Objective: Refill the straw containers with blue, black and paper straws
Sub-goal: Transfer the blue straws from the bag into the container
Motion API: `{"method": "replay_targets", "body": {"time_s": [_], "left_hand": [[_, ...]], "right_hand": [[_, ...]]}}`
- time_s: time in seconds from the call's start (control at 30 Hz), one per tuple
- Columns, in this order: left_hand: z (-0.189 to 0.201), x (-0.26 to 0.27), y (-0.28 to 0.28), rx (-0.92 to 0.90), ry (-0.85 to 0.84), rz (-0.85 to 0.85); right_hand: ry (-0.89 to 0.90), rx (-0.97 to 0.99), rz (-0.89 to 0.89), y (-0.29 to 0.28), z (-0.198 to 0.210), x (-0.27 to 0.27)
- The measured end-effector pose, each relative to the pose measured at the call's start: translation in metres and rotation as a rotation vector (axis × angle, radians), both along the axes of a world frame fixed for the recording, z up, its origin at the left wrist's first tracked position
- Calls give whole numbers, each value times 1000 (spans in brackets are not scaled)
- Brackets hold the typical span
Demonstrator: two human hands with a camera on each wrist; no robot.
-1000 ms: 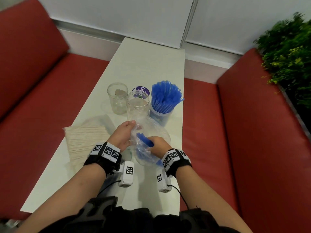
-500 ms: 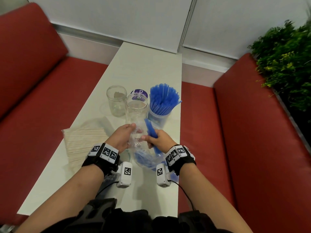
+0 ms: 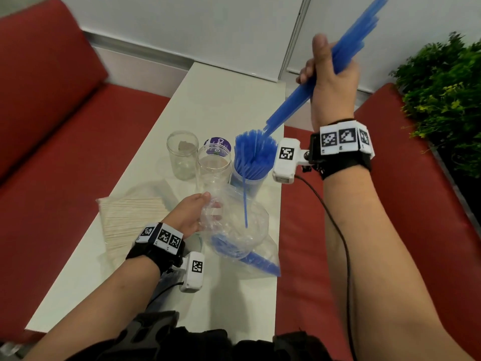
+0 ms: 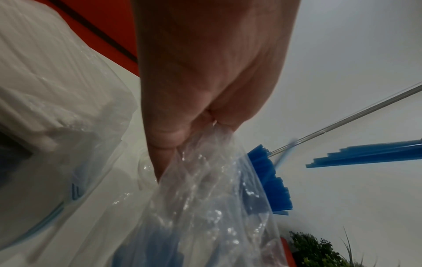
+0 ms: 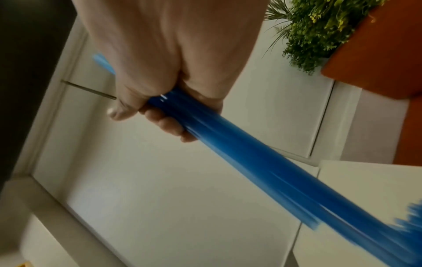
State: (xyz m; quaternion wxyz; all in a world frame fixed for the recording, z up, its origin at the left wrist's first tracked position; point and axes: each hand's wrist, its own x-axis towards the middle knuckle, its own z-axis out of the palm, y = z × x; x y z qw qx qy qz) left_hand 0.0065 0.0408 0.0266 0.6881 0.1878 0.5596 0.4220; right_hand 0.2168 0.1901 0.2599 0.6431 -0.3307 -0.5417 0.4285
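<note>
The right hand (image 3: 329, 71) fingers wrap tight around a bunch of blue straws (image 3: 294, 108), slanting down toward the full blue straw cup (image 3: 248, 178) just below. The left hand (image 3: 188, 214) pinches the plastic bag (image 3: 234, 230) beside the cup.

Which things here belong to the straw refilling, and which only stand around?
Part of the job:
- blue straw bundle in right hand
- container of blue straws
- plastic bag held by left hand
- two empty jars
- paper straws

Just around:
- green plant
- red benches
</note>
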Motion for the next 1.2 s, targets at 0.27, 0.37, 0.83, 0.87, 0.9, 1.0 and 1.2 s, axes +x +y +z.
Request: {"method": "replay_targets", "body": {"time_s": [0.27, 0.37, 0.83, 0.87, 0.9, 1.0, 1.2], "left_hand": [[1, -3, 6, -2, 22, -11], [2, -4, 9, -8, 29, -9], [-1, -5, 18, -29, 16, -9], [-1, -6, 18, -28, 18, -13], [-2, -6, 19, -28, 21, -19], [-2, -5, 20, -35, 29, -25], [-1, 0, 19, -45, 16, -25]], "right_hand": [[-18, -109, -78, 21, -46, -12], [-63, -137, -84, 30, -66, -15], [-535, -398, 99, 31, -139, -20], [-520, -377, 91, 31, -132, -20], [-496, -338, 70, 34, -122, -20], [-467, -140, -6, 43, -88, -22], [-1080, -17, -140, 51, -107, -36]]}}
